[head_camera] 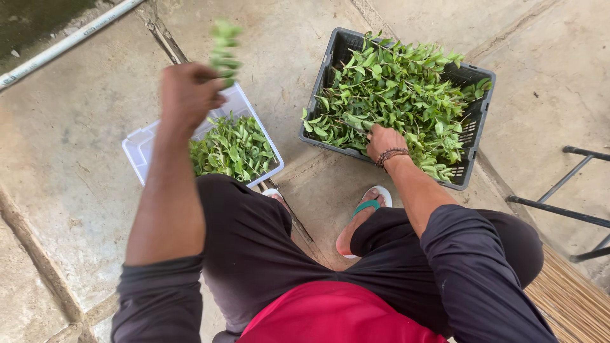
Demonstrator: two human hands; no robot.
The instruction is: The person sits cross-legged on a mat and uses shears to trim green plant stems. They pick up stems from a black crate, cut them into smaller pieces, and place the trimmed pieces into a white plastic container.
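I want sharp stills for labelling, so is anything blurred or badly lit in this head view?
Head view: soft, even daylight with no glare and only faint shadows; the sprig in the raised left hand is smeared by motion blur; the right hand and the leaves in the grey crate and the white tub look sharp.

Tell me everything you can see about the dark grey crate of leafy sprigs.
The grey crate looks like plastic, rectangular, with slotted sides. It stands upright on the concrete floor, ahead of the person's sandalled foot. It is heaped with green leafy sprigs that spill over its rim. The right hand, with a beaded bracelet at the wrist, reaches into the sprigs at the near edge.
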